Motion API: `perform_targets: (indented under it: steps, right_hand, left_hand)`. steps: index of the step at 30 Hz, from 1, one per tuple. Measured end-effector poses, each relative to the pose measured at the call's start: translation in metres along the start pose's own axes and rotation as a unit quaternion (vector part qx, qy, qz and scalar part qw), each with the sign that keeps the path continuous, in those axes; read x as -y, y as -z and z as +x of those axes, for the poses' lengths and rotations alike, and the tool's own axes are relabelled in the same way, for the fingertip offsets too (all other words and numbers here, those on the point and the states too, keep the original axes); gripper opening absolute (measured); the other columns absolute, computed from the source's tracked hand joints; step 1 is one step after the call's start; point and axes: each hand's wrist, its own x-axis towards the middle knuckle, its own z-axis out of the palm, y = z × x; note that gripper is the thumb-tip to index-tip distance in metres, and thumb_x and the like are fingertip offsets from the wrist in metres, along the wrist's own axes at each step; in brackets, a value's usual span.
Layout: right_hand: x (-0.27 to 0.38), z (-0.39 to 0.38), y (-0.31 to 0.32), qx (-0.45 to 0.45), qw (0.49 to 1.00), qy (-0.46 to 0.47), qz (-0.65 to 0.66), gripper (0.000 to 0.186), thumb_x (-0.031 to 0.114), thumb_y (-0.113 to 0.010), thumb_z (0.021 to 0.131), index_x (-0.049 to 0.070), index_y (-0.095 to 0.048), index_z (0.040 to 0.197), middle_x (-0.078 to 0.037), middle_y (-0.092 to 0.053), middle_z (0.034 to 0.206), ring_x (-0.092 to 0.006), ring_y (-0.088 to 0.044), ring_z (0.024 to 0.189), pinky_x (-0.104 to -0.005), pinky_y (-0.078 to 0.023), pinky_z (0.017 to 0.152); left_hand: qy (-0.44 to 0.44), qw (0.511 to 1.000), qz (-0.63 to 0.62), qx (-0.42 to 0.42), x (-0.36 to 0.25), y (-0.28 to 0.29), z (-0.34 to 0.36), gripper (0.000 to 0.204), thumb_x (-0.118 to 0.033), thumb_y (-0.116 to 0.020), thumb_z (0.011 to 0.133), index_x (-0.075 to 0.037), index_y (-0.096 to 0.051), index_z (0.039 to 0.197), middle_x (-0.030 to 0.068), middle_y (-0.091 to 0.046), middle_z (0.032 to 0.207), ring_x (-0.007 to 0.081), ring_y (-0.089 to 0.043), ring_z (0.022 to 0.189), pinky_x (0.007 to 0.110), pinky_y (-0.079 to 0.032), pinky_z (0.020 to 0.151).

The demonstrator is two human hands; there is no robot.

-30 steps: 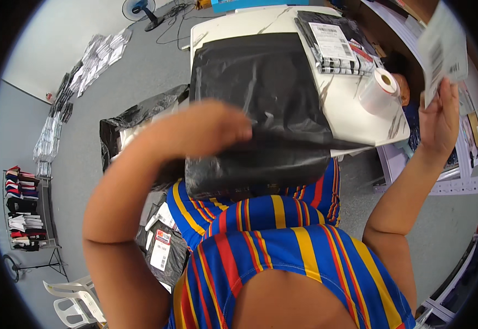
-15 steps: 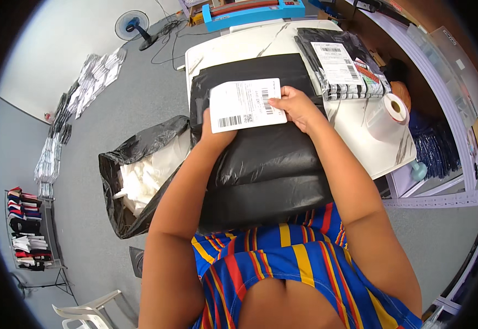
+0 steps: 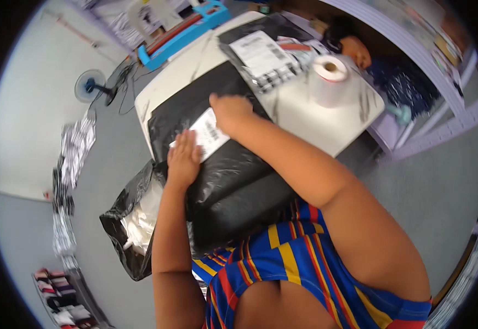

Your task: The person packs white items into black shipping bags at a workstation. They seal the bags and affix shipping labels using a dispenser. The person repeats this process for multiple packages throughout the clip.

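A large black plastic package point(image 3: 222, 186) lies across the front of the white marble-patterned table point(image 3: 343, 131), reaching over my lap, with a white barcode label point(image 3: 206, 132) on its upper face. My left hand point(image 3: 185, 160) rests on the label's left part, open, fingers extended and laid flat. My right hand point(image 3: 231, 114) is at the label's upper right, fingers bent and closed; whatever is under them, if anything, is hidden.
Labelled parcels point(image 3: 261, 57) and a label roll point(image 3: 328, 90) share the table. Behind are a blue machine point(image 3: 178, 41) and a fan point(image 3: 92, 85). An open black bag of white material point(image 3: 115, 225) stands at left, purple shelving point(image 3: 436, 129) at right.
The label has gone from being raised in my right hand to lying on the package under both hands. My left hand has flattened onto it; the view has turned.
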Motion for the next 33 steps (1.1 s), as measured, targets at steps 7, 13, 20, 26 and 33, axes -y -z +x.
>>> perform_targets:
  steps: [7, 13, 20, 26, 33]
  right_hand:
    - [-0.121, -0.122, 0.099, -0.390, 0.826, -0.038, 0.406, 0.015, 0.009, -0.058, 0.076, 0.007, -0.054, 0.090, -0.002, -0.057, 0.071, -0.0035, -0.049, 0.061, -0.0185, -0.041, 0.054]
    - [-0.173, -0.116, 0.063, -0.418, 0.864, -0.041, 0.277, 0.034, 0.011, -0.062, 0.072, 0.003, -0.054, 0.103, -0.010, -0.057, 0.094, -0.0221, -0.056, 0.088, -0.0277, -0.042, 0.076]
    - [-0.171, -0.109, 0.057, -0.413, 0.860, -0.061, 0.292, 0.027, 0.013, -0.061, 0.072, 0.003, -0.058, 0.097, -0.011, -0.057, 0.093, -0.0222, -0.057, 0.084, -0.0285, -0.044, 0.072]
    - [-0.169, -0.105, 0.061, -0.405, 0.866, -0.070, 0.286, 0.020, 0.014, -0.059, 0.074, 0.004, -0.060, 0.091, -0.010, -0.058, 0.086, -0.0237, -0.057, 0.077, -0.0290, -0.044, 0.066]
    - [-0.169, -0.104, 0.062, -0.416, 0.875, -0.059, 0.241, 0.019, 0.013, -0.057, 0.075, 0.004, -0.060, 0.091, -0.010, -0.059, 0.086, -0.0243, -0.057, 0.078, -0.0296, -0.044, 0.066]
  left_hand:
    - [-0.060, 0.986, -0.025, -0.155, -0.062, 0.037, 0.024, 0.031, -0.005, -0.052, 0.071, -0.007, -0.056, 0.101, 0.0146, -0.050, 0.110, 0.0318, -0.046, 0.102, 0.040, -0.037, 0.084]
    - [-0.287, 0.900, -0.186, -0.269, -0.232, 0.053, 0.090, 0.033, -0.011, -0.065, 0.065, -0.007, -0.058, 0.097, 0.0096, -0.055, 0.097, 0.0284, -0.050, 0.090, 0.035, -0.039, 0.079]
    - [-0.280, 0.904, -0.208, -0.245, -0.252, 0.033, 0.120, 0.024, -0.009, -0.067, 0.061, -0.005, -0.061, 0.084, 0.0077, -0.055, 0.084, 0.0255, -0.049, 0.081, 0.033, -0.041, 0.071]
    - [-0.267, 0.906, -0.212, -0.250, -0.253, 0.033, 0.120, 0.024, -0.010, -0.067, 0.062, -0.004, -0.060, 0.084, 0.0068, -0.054, 0.080, 0.0246, -0.048, 0.078, 0.032, -0.041, 0.069]
    - [-0.264, 0.899, -0.230, -0.261, -0.257, 0.033, 0.122, 0.023, -0.009, -0.068, 0.057, -0.004, -0.061, 0.078, 0.0080, -0.054, 0.078, 0.0267, -0.050, 0.076, 0.034, -0.042, 0.067]
